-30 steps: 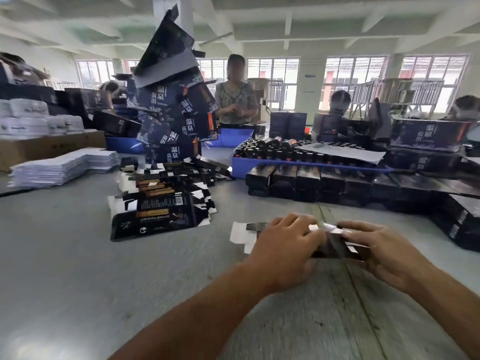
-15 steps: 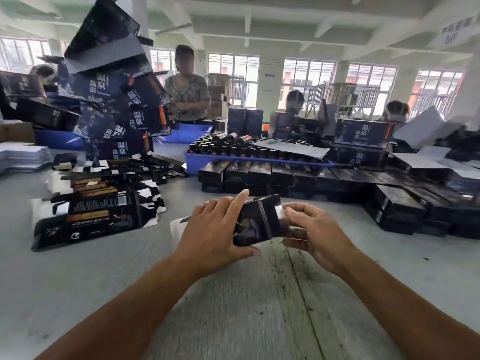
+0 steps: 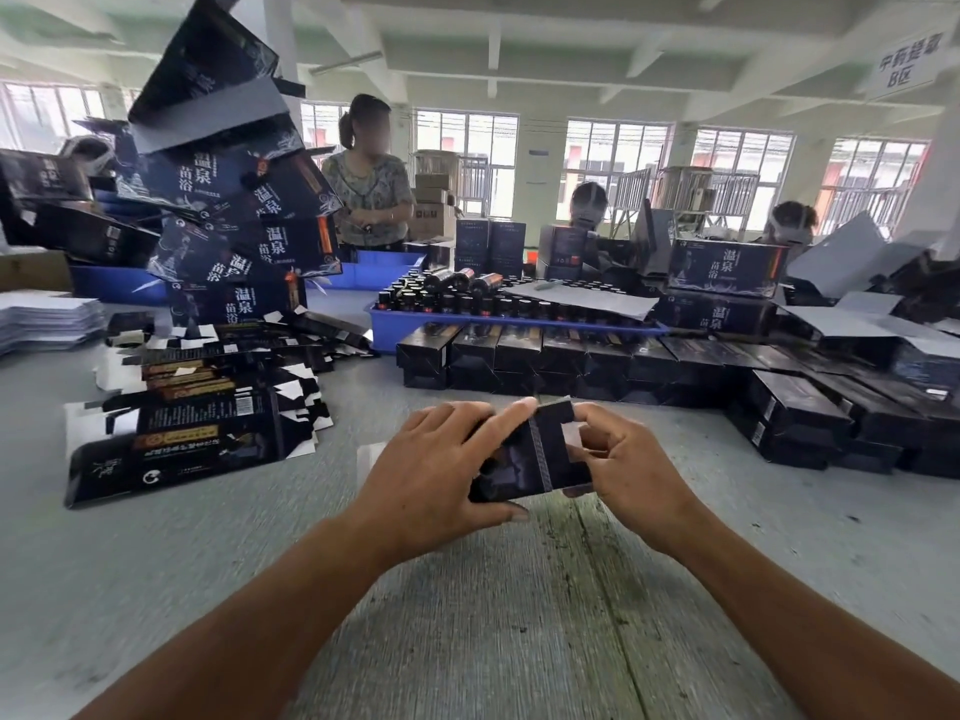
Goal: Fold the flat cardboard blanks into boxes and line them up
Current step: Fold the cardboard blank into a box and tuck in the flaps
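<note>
A small black cardboard box [image 3: 530, 459], partly folded up, is raised just above the grey table [image 3: 208, 563] between both hands. My left hand [image 3: 431, 470] grips its left side, thumb under and fingers over the top. My right hand [image 3: 623, 459] pinches the right end, where a flap stands up. A fanned pile of flat black blanks [image 3: 192, 428] lies to the left. Finished black boxes [image 3: 571, 361] stand in rows behind and to the right.
A blue tray [image 3: 384, 330] of dark bottles sits behind the box rows. A leaning tower of large dark cartons [image 3: 234, 210] rises at the left. White sheets [image 3: 47, 319] are stacked at far left. Several people work across the table.
The box has come up off the table and has turned from a flat blank into an open sleeve between my hands. The camera view has swung slightly right.
</note>
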`<state>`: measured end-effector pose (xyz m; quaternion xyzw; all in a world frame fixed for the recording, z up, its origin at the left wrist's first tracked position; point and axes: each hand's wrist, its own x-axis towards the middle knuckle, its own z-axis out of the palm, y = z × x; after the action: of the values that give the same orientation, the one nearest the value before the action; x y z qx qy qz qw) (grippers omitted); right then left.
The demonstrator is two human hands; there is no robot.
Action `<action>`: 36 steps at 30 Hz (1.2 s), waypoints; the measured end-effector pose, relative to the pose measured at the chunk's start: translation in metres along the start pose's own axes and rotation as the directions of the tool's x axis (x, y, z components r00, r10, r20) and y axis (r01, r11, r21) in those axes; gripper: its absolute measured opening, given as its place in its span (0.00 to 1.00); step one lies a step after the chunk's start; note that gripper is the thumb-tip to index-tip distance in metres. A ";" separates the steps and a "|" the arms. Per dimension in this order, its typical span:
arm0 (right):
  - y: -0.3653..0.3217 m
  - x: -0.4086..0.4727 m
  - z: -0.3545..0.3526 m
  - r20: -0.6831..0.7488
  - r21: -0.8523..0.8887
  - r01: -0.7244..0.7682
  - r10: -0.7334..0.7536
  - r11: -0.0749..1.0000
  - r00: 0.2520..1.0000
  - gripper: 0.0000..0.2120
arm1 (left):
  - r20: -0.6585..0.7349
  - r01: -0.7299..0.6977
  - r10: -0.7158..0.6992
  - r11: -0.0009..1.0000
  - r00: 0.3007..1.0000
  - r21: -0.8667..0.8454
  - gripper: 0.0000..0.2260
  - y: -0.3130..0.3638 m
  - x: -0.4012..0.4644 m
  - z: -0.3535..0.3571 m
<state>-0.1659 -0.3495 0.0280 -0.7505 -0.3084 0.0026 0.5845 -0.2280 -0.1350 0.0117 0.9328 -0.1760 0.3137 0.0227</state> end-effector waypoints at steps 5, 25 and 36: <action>-0.001 -0.001 -0.001 -0.009 -0.040 0.048 -0.048 0.998 0.999 0.20 | -0.024 -0.101 0.105 0.986 0.994 0.131 0.36 0.001 0.001 -0.006; -0.002 -0.005 0.010 -0.123 -0.084 0.146 -0.156 0.986 0.980 0.28 | -0.082 -0.035 0.041 0.996 0.996 0.078 0.26 0.002 0.002 -0.010; 0.000 -0.005 0.011 -0.127 -0.249 0.205 -0.242 0.946 0.962 0.15 | -0.071 0.008 -0.010 1.000 0.997 -0.028 0.28 0.003 0.000 -0.014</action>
<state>-0.1746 -0.3421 0.0229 -0.7720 -0.3431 -0.1590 0.5109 -0.2372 -0.1357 0.0223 0.9214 -0.1753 0.3442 0.0430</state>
